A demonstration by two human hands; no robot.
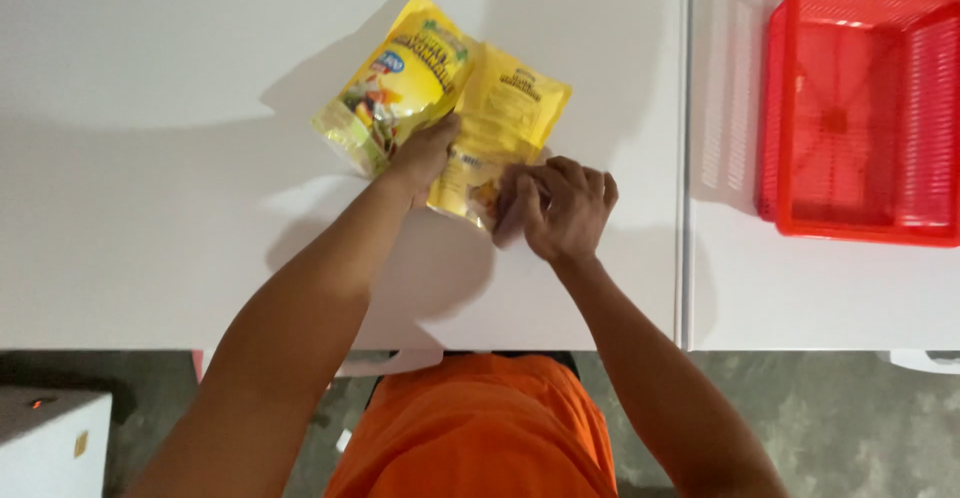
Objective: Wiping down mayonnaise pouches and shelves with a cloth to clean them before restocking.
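Seen from above: a white table [150, 208] over grey concrete floor [830, 428]. Near the middle lie two shiny yellow pouches [400, 83] side by side (touching). The left hand [425, 153] presses between them; the right hand [560, 208] pinches the nearer pouch's corner. A red basket [865, 108] sits well apart, far right.

1. Two yellow pouches [400, 83] [505, 123]: glossy plastic film, crinkled, catching light.
2. Table [150, 208]: smooth, matt white top.
3. Red basket [860, 223], far right: moulded plastic mesh, slight sheen.
4. Orange garment [480, 428], near: matt cloth.
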